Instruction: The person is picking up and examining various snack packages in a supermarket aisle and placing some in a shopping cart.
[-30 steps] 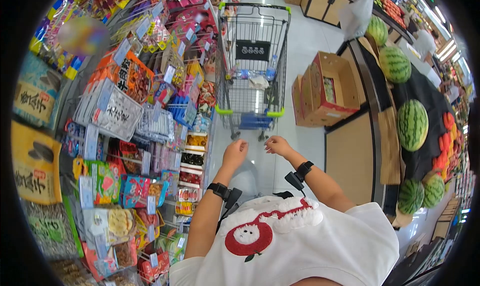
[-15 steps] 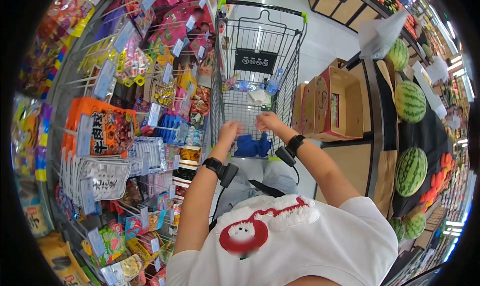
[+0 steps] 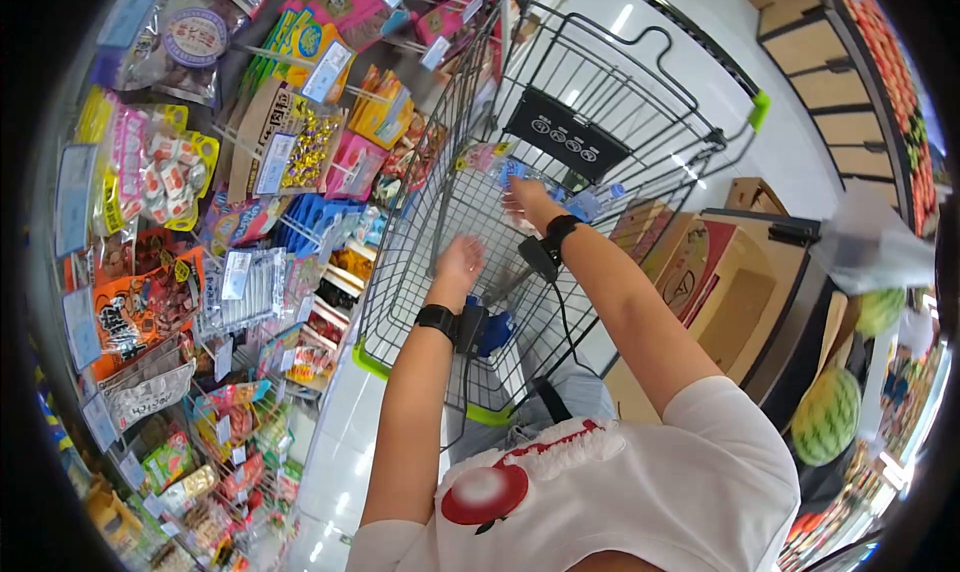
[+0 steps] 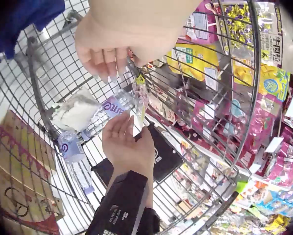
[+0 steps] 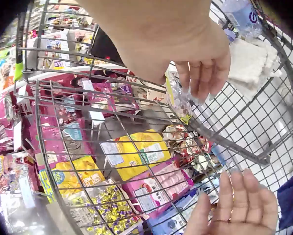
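Observation:
Both hands are inside a wire shopping cart (image 3: pixel 575 32). My right hand (image 3: pixel 530 200) is deeper in the basket, fingers loosely bent and holding nothing. Its fingertips overlap a small clear packet (image 5: pixel 178 98) in the right wrist view. My left hand (image 3: pixel 460 262) hovers nearer the body, palm up with fingers relaxed, as the right wrist view shows. On the basket floor lie a water bottle (image 4: pixel 114 105) with a purple label, a second bottle (image 4: pixel 72 147) and a crumpled white cloth or tissue (image 4: pixel 78 112). A blue bundle (image 3: pixel 497 332) is at the cart's near end.
Snack bags (image 3: pixel 160 162) hang on racks along the left, close to the cart's side. Cardboard boxes (image 3: pixel 720 282) and a produce stand with a watermelon (image 3: pixel 826 417) are on the right. A plastic bag (image 3: pixel 880 237) hangs over the stand.
The cart has come closer and appears turned in the head view. Both hands have moved from in front of the cart into its basket, the right one reaching farther. The shelves have shifted in view.

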`<state>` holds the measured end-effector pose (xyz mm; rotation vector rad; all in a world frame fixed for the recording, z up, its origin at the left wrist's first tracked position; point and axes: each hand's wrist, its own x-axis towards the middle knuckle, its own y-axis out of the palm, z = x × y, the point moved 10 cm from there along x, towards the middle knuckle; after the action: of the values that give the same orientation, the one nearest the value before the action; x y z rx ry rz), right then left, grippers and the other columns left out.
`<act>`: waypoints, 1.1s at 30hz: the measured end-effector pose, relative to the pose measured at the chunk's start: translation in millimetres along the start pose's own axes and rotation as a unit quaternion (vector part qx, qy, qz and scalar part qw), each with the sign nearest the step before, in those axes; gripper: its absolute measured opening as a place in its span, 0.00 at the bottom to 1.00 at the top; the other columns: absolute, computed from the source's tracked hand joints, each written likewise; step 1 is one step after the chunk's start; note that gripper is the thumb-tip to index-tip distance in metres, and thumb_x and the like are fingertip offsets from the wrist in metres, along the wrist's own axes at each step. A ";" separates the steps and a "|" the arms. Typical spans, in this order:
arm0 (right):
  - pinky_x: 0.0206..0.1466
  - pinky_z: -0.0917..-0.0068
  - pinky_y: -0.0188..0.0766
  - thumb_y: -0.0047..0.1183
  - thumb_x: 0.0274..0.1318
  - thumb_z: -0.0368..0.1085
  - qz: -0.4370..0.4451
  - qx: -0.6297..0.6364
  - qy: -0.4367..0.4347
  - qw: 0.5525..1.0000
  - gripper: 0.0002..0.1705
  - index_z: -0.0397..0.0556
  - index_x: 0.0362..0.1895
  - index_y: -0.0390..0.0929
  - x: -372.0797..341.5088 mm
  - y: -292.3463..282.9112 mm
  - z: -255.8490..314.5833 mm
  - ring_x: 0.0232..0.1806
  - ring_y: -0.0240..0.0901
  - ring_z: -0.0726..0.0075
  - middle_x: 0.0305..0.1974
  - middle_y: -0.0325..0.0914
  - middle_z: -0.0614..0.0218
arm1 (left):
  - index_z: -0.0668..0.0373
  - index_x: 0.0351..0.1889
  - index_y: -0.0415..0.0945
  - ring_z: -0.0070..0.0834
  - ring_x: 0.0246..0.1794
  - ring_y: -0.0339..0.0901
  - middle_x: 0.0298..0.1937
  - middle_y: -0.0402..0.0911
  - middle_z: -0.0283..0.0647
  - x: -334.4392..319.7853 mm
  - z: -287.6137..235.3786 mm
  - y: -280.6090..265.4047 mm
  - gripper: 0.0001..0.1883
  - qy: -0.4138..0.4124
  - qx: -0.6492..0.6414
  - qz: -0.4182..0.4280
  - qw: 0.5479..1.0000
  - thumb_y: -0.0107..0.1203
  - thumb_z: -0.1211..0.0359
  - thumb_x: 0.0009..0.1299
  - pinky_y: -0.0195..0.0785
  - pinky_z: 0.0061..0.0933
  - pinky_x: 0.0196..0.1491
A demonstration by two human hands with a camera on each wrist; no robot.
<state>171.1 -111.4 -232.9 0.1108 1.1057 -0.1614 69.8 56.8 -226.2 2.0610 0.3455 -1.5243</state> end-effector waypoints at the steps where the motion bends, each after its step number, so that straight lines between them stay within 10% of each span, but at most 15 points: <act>1: 0.35 0.65 0.69 0.42 0.51 0.51 0.005 -0.002 0.005 1.000 0.22 0.42 0.35 0.68 9.2 1.1 4.2 0.31 0.73 0.60 0.32 0.74 0.59 | 0.58 0.44 0.70 0.28 0.42 0.69 0.42 0.74 0.37 4.0 0.8 1.5 0.19 -0.002 -0.018 -0.013 1.000 0.42 0.55 0.65 0.60 0.30 0.43; 11: 0.26 0.70 0.68 0.48 0.48 0.56 -0.036 -0.038 -0.032 0.998 0.25 0.43 0.24 0.70 74.0 -4.2 42.9 0.23 0.70 0.67 0.22 0.72 0.64 | 0.57 0.40 0.70 0.25 0.40 0.69 0.37 0.73 0.33 49.9 -28.1 42.5 0.17 0.012 -0.032 -0.027 0.999 0.46 0.55 0.64 0.60 0.25 0.42; 19: 0.25 0.71 0.72 0.43 0.47 0.33 -0.002 -0.005 -0.010 1.000 0.10 0.42 0.34 0.71 99.5 -1.2 40.2 0.24 0.72 0.67 0.29 0.74 0.59 | 0.61 0.44 0.70 0.27 0.45 0.69 0.42 0.73 0.41 96.2 -39.9 67.9 0.23 0.064 0.109 -0.063 0.990 0.57 0.57 0.55 0.63 0.31 0.40; 22: 0.26 0.69 0.72 0.43 0.46 0.34 0.019 -0.128 -0.063 0.990 0.13 0.42 0.37 0.71 79.1 4.0 48.6 0.24 0.72 0.65 0.30 0.74 0.60 | 0.63 0.54 0.60 0.35 0.51 0.67 0.51 0.66 0.45 56.5 -87.8 85.4 0.35 0.293 0.558 -0.208 0.748 0.62 0.62 0.49 0.64 0.40 0.44; 23: 0.25 0.71 0.72 0.44 0.45 0.33 0.007 -0.130 -0.082 0.988 0.13 0.41 0.35 0.73 68.1 4.3 52.5 0.23 0.72 0.66 0.28 0.74 0.60 | 0.60 0.61 0.47 0.44 0.55 0.62 0.60 0.55 0.46 33.4 -87.1 92.8 0.47 0.271 0.570 -0.213 0.745 0.64 0.67 0.43 0.61 0.42 0.52; 27: 0.22 0.74 0.68 0.46 0.42 0.33 0.025 -0.184 -0.128 0.974 0.10 0.40 0.28 0.76 54.1 15.2 52.4 0.21 0.70 0.67 0.23 0.73 0.61 | 0.52 0.62 0.48 0.42 0.60 0.56 0.61 0.56 0.46 -29.4 -101.2 115.7 0.48 0.328 0.638 -0.199 0.667 0.65 0.70 0.42 0.55 0.37 0.57; 29: 0.21 0.72 0.67 0.47 0.41 0.33 0.093 -0.219 -0.252 0.938 0.09 0.41 0.26 0.76 42.2 27.2 55.9 0.21 0.69 0.66 0.22 0.72 0.62 | 0.52 0.61 0.52 0.40 0.59 0.59 0.59 0.60 0.46 -26.5 -99.9 101.6 0.44 0.422 0.522 -0.128 0.730 0.64 0.72 0.44 0.55 0.34 0.57; 31: 0.25 0.71 0.66 0.48 0.40 0.33 0.091 -0.102 -0.133 0.982 0.06 0.44 0.23 0.74 -15.3 23.3 54.2 0.24 0.69 0.69 0.21 0.70 0.66 | 0.54 0.58 0.60 0.37 0.57 0.63 0.55 0.66 0.46 -40.8 -97.5 86.2 0.39 0.461 0.366 -0.068 0.805 0.62 0.76 0.45 0.56 0.30 0.57; 33: 0.31 0.72 0.66 0.48 0.41 0.34 0.147 -0.036 -0.092 0.984 0.09 0.44 0.29 0.73 -56.9 19.6 40.9 0.29 0.69 0.70 0.26 0.72 0.67 | 0.54 0.56 0.61 0.39 0.54 0.65 0.53 0.68 0.45 -82.5 -95.1 90.0 0.38 0.532 0.410 -0.047 0.739 0.63 0.75 0.43 0.57 0.32 0.56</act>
<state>185.8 -94.8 -163.6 0.1898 0.8990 0.1305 164.6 46.5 -104.3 3.5442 0.1613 -0.2803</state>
